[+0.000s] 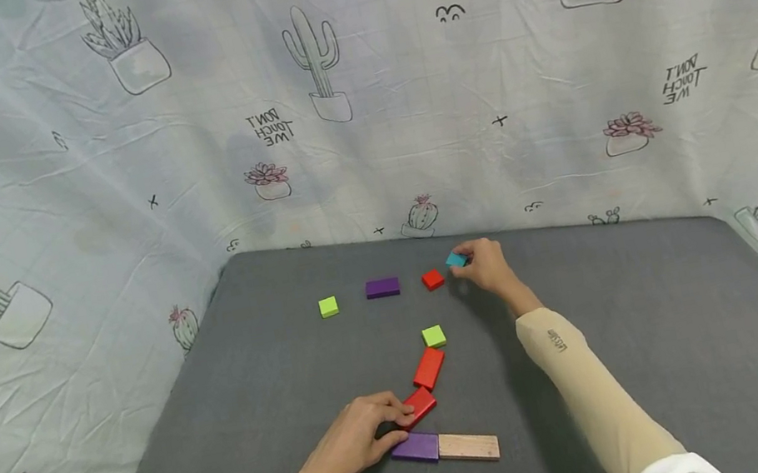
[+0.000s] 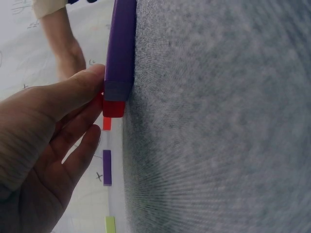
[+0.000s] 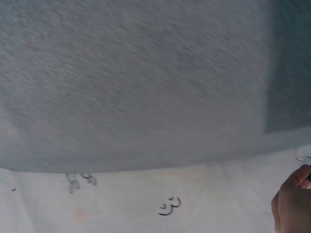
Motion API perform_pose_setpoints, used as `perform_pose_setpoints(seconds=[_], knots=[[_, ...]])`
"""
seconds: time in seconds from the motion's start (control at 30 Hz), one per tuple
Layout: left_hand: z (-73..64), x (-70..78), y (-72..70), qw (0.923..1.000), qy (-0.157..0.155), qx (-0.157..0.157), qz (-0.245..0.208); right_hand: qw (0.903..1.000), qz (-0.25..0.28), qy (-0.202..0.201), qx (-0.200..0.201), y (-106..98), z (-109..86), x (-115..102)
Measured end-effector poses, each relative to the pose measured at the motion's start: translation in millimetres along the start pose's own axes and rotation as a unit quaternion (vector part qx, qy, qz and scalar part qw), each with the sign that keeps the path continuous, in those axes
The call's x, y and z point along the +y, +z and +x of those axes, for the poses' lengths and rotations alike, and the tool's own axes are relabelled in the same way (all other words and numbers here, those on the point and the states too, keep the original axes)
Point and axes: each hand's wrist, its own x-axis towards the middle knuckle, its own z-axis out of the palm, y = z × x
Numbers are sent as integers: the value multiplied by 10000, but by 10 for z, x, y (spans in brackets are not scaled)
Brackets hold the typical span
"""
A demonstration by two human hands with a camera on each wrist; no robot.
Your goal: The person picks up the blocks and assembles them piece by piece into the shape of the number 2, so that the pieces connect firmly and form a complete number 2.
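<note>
My right hand [image 1: 486, 264] pinches a small light-blue block [image 1: 457, 259] at the far side of the table, just right of a small red block [image 1: 433, 279]. Only part of that hand [image 3: 294, 201] enters the right wrist view. Nearer to me, my left hand [image 1: 356, 435] rests its fingertips on the left end of a red block [image 1: 420, 405]. Its thumb touches a purple block [image 1: 415, 448], seen end-on in the left wrist view [image 2: 120, 53]. Against that purple block lies a plain wooden block [image 1: 469, 447]. Another red block [image 1: 428, 368] and a lime-green block [image 1: 434, 336] continue the curved row.
Along the back of the grey tabletop [image 1: 262, 392] lie a dark purple block [image 1: 382, 288] and a lime-green cube [image 1: 328, 307]. A white curtain [image 1: 400, 97] printed with cacti hangs around the table's back and sides.
</note>
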Motion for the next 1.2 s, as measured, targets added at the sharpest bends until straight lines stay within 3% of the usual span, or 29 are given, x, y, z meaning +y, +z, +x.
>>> perform_pose_setpoints(seconds=[0.27, 0.5, 1.2], knots=[[-4, -3, 4, 10000, -27, -35, -18, 9982, 553, 88, 223, -2, -26, -153], [-6, -6, 5, 10000, -10, -16, -13, 9974, 600, -204, 335, 18, -29, -183], [18, -5, -2, 9998, -157, -98, -63, 9902, 1230, -656, 28, 11, -142, -449]])
